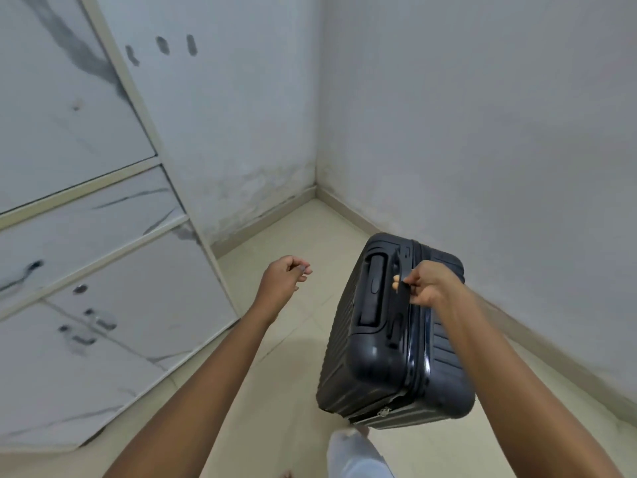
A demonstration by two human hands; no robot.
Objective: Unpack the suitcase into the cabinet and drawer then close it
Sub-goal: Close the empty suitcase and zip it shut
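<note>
White plastered walls (482,132) meet in a corner ahead, with a pale skirting (348,207) running along a beige tiled floor (293,339).

1. Cabinet (86,339): stands along the left wall, marble-patterned, all fronts closed. 1 drawer (86,219) sits above 2 lower doors fitted with metal handles (103,320). Its right edge borders the open strip of floor.
2. Suitcase (379,357): black, ribbed hard shell, closed, zip pull (383,412) at the near lower edge. It is upright, slightly tilted, right of centre and well apart from the cabinet and both walls. Whether its base touches the floor cannot be told.
3. Right hand (431,282): fingers wrapped round the carry handle (401,288) on top of the suitcase, beside the recessed pull handle (372,291).
4. Left hand (282,274): held over the open floor between cabinet and suitcase, fingers loosely curled, holding nothing.
5. Pale trouser leg (355,453): at the bottom edge, just beside the suitcase.
</note>
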